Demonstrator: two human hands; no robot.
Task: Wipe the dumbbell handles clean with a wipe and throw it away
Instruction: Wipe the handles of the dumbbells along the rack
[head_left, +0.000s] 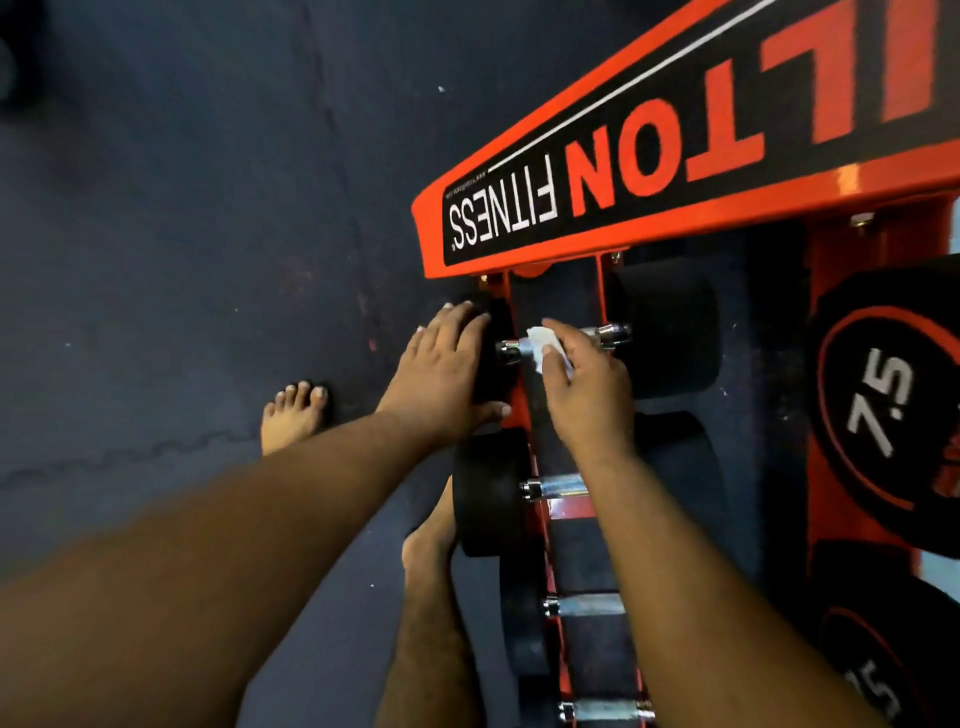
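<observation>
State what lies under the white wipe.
The chrome dumbbell handle lies under the white wipe, gripped by the right hand. The handle's middle is covered; only its ends show.

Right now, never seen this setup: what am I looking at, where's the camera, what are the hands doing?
There is one picture, from a wide-angle camera worn on a person's head, looking down. No robot: the hands belong to a person standing barefoot on a dark gym floor.

On the right is an orange dumbbell rack with a label reading FITNESS. Black dumbbells lie in a row on it, their metal handles showing between the weights.

The right hand holds a white wipe wrapped over the top dumbbell's handle. The left hand rests with straight fingers on that dumbbell's left weight, apparently steadying it.

The next handle and those below are not being touched. No bin is in view.
</observation>
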